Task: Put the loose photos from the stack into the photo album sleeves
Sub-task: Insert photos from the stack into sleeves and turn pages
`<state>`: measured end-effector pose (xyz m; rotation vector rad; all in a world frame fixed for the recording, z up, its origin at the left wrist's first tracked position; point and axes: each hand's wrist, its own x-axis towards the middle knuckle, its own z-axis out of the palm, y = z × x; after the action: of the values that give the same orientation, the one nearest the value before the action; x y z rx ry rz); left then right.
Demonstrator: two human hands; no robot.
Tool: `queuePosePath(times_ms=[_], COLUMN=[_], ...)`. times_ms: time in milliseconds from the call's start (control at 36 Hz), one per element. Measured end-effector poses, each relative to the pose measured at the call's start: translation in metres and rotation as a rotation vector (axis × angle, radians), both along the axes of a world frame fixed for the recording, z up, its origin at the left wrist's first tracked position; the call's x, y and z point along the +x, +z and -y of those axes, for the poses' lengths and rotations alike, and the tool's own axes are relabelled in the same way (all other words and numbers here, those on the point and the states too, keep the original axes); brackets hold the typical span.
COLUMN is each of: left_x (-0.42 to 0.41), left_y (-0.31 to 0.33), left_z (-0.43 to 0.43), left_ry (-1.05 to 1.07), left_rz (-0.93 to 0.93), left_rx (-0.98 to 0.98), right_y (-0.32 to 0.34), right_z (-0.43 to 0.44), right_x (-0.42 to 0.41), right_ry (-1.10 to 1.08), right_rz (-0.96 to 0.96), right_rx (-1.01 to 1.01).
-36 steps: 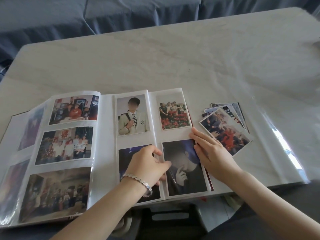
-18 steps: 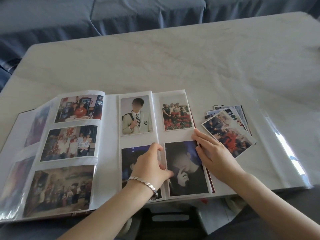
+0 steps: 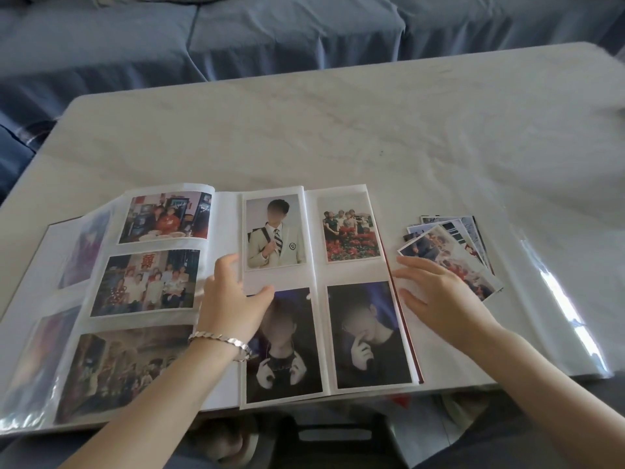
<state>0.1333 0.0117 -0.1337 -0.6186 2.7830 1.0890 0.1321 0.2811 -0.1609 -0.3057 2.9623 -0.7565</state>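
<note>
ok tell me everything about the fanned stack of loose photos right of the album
The fanned stack of glossy white-bordered photo prints lies flat on the pale marble-look table, just right of the open album. The top print shows a group with red. The right hand covers its near-left corner; contact unclear.

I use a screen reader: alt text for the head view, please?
Open photo album on a pale table, four photos sleeved in its right page. The left hand is over that page; the open right hand beside a fanned stack of loose photos.
</note>
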Motion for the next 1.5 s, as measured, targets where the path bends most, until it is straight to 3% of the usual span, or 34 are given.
queuePosePath(times_ms=[139,306,444,556,667,778,889,944,1000,1056,1167,1222,1306,1417,1500], left_x=[-0.01,-0.023,-0.024,-0.023,-0.026,-0.027,-0.03,-0.031,-0.031,-0.032,-0.032,-0.033,-0.032,-0.031,-0.031], left_y=[0.001,0.009,0.026,0.033,0.02,0.01,0.007,0.011,0.018,0.027,0.028,0.026,0.023,0.024,0.026], left_z=[0.001,-0.001,-0.027,-0.061,-0.091,-0.107,-0.108,-0.104,-0.1,-0.095,-0.085,-0.079,-0.067,-0.051,-0.041], left_ry=[0.13,0.189,-0.098,-0.313,-0.492,-0.511,-0.501,-0.452,-0.341,-0.242,-0.146,-0.115,-0.15,-0.207,-0.251], left_rz=[0.045,0.088,0.007,-0.005,0.097,0.206,0.175,0.151,0.231,0.355,0.276,0.17,0.044,-0.02,-0.047], left_rx=[0.147,0.363,0.387,0.517,0.303,0.226,0.255,0.336,0.638,0.902,0.853,0.714,0.515,0.506,0.517], right_y=[0.0,-0.004,-0.002,0.001,0.005,0.011,0.023,0.032,0.037,0.039,0.04,0.039,0.039,0.034,0.033], right_z=[-0.017,-0.038,-0.044,-0.047,-0.05,-0.053,-0.048,-0.042,-0.035,-0.027,-0.01,-0.003,0.004,0.007,0.008], right_x=[-0.004,-0.008,-0.01,-0.011,-0.01,-0.009,-0.002,0.003,0.006,0.009,0.012,0.012,0.01,-0.004,-0.014], right_ry=[-0.17,-0.204,-0.13,-0.105,-0.12,-0.185,-0.238,-0.192,-0.05,0.094,0.336,0.31,0.039,-0.309,-0.341], right_rz=[-0.062,0.149,0.12,0.154,0.183,0.172,0.061,-0.146,-0.366,-0.457,-0.508,-0.425,-0.087,0.166,0.377], right_rx=[0.064,0.305,0.327,0.324,0.25,0.22,0.194,0.127,0.103,0.101,0.111,0.117,-0.15,-0.511,-0.728])
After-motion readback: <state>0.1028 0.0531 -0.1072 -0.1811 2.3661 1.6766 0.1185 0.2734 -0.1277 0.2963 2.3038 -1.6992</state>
